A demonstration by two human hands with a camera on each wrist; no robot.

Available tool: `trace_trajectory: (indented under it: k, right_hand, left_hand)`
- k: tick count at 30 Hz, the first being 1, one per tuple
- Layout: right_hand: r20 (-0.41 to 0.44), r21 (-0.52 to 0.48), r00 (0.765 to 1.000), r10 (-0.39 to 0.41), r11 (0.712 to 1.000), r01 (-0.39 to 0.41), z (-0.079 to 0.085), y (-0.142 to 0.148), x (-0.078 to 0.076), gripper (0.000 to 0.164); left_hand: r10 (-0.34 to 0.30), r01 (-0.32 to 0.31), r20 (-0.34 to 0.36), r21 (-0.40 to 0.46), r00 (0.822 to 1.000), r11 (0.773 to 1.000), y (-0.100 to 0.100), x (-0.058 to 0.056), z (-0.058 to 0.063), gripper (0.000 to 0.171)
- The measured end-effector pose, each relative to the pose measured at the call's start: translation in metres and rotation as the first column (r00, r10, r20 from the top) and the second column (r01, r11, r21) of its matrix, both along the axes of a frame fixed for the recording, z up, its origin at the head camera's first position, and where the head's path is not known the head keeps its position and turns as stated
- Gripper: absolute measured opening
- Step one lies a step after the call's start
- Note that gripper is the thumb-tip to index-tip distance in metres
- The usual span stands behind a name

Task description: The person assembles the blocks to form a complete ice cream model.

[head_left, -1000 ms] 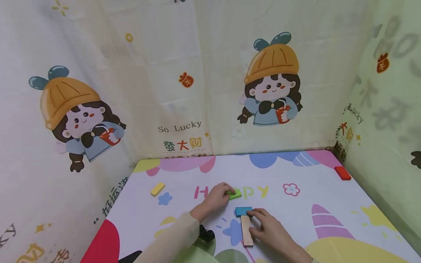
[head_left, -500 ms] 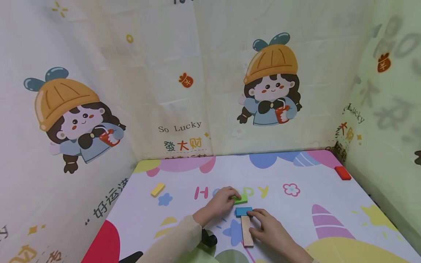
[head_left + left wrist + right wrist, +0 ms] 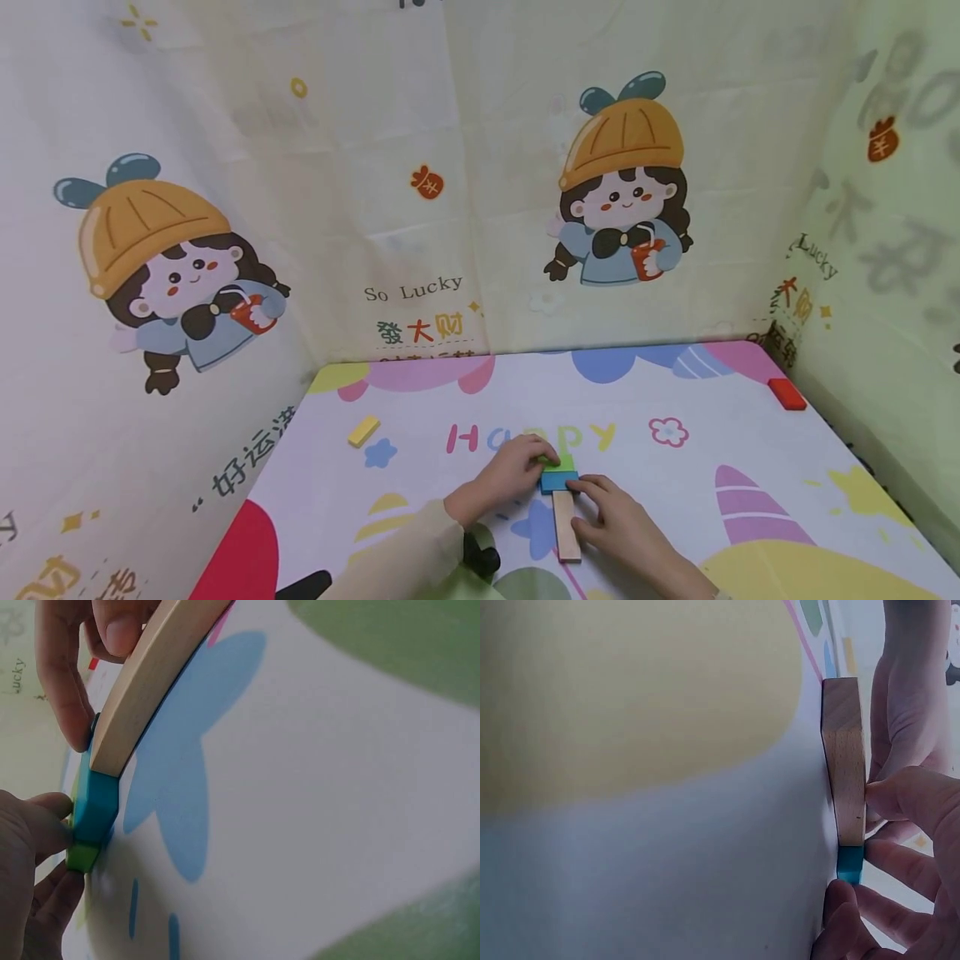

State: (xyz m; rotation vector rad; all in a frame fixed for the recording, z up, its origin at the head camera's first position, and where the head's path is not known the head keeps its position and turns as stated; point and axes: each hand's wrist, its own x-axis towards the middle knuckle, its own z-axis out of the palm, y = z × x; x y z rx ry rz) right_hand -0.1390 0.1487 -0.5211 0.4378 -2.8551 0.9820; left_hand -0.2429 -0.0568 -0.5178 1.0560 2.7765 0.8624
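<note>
My left hand [image 3: 512,471] pinches a flat green block [image 3: 567,462] and has it against the far side of a blue block [image 3: 557,482]. A plain wooden block [image 3: 567,527] runs from the near side of the blue one toward me, making a stem below it. In the left wrist view the blue block [image 3: 97,802] lies between the wood and the green block [image 3: 81,859]. My right hand [image 3: 622,529] rests its thumb on the wooden block and its fingertips at the right end of the blue block.
A yellow block [image 3: 363,432] lies at the left of the printed table mat [image 3: 637,467], and a red block [image 3: 787,394] near its far right edge. Printed cloth [image 3: 495,208] hangs behind and on both sides. A black wrist device [image 3: 480,557] sits by my left sleeve.
My left hand has slid the green block rightward and nearer, from apart to against the blue block. My right hand, the blue block and the wooden block have stayed in place.
</note>
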Motion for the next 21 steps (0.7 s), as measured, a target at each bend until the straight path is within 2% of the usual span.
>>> trace_trajectory:
  k: [5,11,18,21]
  right_hand:
    - [0.058,-0.054,0.997,0.041,0.998,-0.038,0.0002,0.0006,-0.0023,0.049]
    - [0.02,0.033,0.998,0.058,0.998,-0.058,0.0033,-0.0009,-0.0006,0.047]
    - [0.024,0.041,0.998,0.062,0.997,-0.063,0.0025,-0.0009,-0.0009,0.045]
    - [0.035,0.028,0.997,0.067,0.997,-0.068,0.0027,-0.0007,-0.0015,0.044]
  left_hand:
    - [-0.011,0.011,0.0,0.005,1.0,1.0,-0.0013,0.0032,0.0004,0.021]
    - [-0.006,0.006,-0.001,-0.012,1.0,1.0,-0.0007,0.0031,-0.0027,0.022]
    - [-0.024,0.024,-0.033,-0.009,0.999,1.0,-0.0017,0.0048,-0.0047,0.022]
    - [-0.03,0.03,-0.005,0.011,1.0,0.999,-0.0055,0.0045,-0.0045,0.022]
